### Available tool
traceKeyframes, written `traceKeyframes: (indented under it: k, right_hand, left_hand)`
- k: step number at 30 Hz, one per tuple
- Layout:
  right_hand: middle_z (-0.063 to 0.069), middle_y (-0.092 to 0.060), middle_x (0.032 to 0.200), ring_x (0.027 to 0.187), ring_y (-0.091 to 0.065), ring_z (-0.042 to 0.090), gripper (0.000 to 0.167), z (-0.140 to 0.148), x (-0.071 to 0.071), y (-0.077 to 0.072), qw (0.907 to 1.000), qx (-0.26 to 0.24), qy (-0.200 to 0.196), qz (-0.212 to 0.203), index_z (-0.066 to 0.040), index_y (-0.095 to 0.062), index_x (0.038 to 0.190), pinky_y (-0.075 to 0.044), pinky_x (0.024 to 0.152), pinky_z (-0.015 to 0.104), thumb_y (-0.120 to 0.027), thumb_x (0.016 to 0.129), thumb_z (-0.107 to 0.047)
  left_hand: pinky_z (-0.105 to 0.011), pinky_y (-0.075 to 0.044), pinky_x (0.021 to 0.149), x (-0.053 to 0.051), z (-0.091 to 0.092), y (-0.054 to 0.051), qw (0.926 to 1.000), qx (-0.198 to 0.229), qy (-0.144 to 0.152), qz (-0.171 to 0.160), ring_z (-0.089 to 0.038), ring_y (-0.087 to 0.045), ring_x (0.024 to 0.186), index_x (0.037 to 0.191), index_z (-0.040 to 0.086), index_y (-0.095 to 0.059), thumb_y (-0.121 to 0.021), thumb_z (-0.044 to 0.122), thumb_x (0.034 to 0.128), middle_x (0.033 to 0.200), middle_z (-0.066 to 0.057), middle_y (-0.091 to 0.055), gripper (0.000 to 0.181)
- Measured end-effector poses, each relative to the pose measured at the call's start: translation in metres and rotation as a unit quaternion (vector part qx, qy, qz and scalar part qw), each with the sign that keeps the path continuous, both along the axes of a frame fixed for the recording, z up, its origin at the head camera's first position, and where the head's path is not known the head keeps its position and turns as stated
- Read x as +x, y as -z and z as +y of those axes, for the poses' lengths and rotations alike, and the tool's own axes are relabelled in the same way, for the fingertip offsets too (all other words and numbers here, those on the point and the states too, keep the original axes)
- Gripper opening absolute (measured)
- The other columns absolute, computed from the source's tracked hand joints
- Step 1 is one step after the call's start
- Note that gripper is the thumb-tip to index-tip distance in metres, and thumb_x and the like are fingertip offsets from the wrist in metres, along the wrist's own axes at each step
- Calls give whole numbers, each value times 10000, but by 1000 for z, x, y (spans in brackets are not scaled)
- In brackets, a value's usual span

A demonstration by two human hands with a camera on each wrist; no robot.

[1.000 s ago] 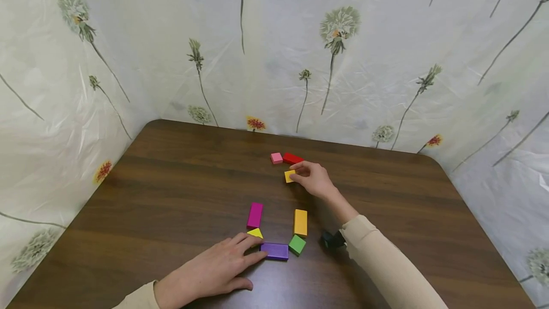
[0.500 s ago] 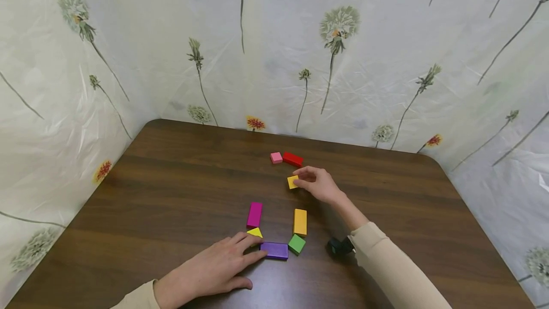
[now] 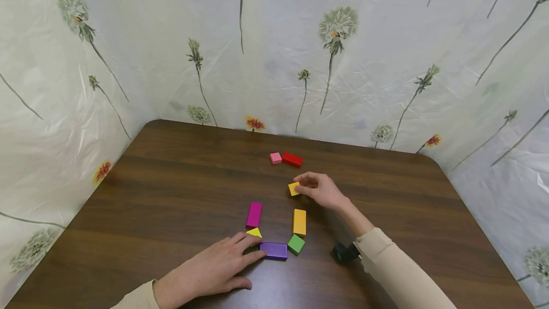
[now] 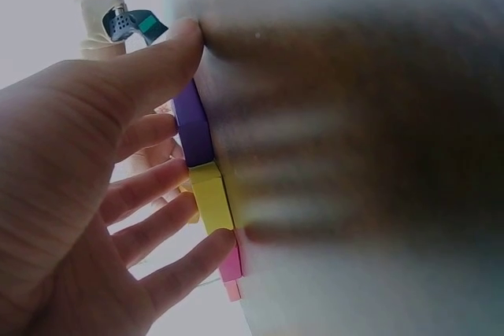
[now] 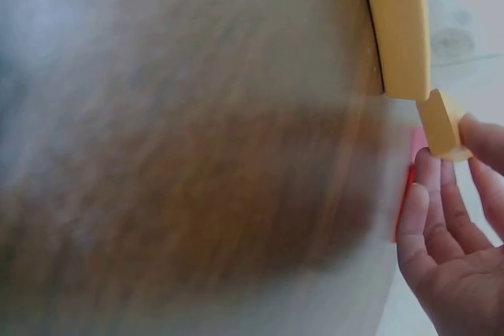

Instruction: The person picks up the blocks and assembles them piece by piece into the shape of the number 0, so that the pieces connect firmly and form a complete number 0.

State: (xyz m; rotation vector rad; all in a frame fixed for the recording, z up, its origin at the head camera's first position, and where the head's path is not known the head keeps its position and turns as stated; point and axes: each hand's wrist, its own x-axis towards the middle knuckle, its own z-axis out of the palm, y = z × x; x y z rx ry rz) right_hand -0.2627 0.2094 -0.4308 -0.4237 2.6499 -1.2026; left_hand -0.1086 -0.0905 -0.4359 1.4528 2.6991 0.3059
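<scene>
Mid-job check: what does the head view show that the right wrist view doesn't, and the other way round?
Only the head view: the left hand, the purple block, the yellow triangle and the green block.
Only the right wrist view: the palm side of the right hand.
Both: that hand pinching the small yellow block, the long orange block, the red block and, probably, the pink block.
</scene>
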Motion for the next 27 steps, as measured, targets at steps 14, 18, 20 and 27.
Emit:
traceKeyframes:
  k: [14, 18, 20, 27]
  right_hand:
    - [37, -659, 1083, 963, -610, 208, 281, 0, 5, 5, 9993, 63, -375, 17, -135, -680, 1174, -509, 855, 375, -705, 917, -244]
    - [30, -656, 1078, 949, -609, 203, 284, 0, 7, 3, 9991, 79, -405, -69, -137, -676, 1178, -514, 845, 363, -704, 918, -246]
    - [19, -655, 1070, 944, -608, 199, 271, 1, 9, 2, 9992, 105, -370, -130, -153, -678, 1171, -516, 840, 353, -708, 914, -235]
    - [19, -646, 1056, 936, -597, 203, 268, 4, 11, 1, 9986, 189, -482, -138, -138, -678, 1173, -507, 828, 345, -702, 918, -218]
  left_hand:
    - [-376, -465, 965, 1, -1, 1, 10000, 28, -16, 77, -186, -438, 1249, 1405, 172, -542, -654, 474, 911, 1425, -37, -432, 590]
    - [-372, -463, 966, 1, -1, 2, 9999, 49, -13, 124, -183, -439, 1243, 1404, 168, -542, -656, 471, 911, 1423, -37, -433, 590]
    - [-368, -465, 963, 1, -1, 1, 9999, 66, -3, 153, -181, -442, 1237, 1402, 167, -543, -657, 473, 910, 1421, -37, -434, 591]
    - [-364, -475, 947, 2, 0, 0, 9998, 42, -9, 208, -182, -448, 1230, 1399, 168, -547, -661, 478, 904, 1417, -38, -436, 595]
